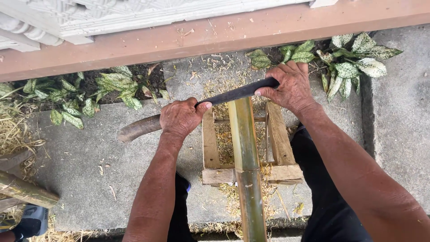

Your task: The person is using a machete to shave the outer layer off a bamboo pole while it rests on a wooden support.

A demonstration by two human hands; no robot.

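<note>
Nearest to the person is a long green bamboo pole (249, 179). It runs straight away from the body, from between the knees up to a small wooden crate (210, 143), and it rests on top of that crate. The crate sits on the grey concrete floor (89, 152), with pale shavings (224, 134) lying in it and around it.

Next come the hands. The left hand (180, 117) is shut tight around the curved brown handle of a big knife (233, 95). The handle end sticks out to the left of the fist. The right hand (292, 86) is curled over the far tip of the dark blade, fingers on top, pressing down. So one hand is on each side of the pole, and the blade lies across the pole near its far end, like a bar crossing a road. The pole's long way points away from the person; the blade's long way goes side to side. The left hand is a little closer to the body than the right hand.

At the bottom left corner lies another thick bamboo piece (27, 192) on dry straw.

Farther off, spotted green-and-white plants (354, 62) grow along the floor's far edge. Behind them runs a reddish-brown ledge (224, 33), and past that a white carved wall (134, 13).
</note>
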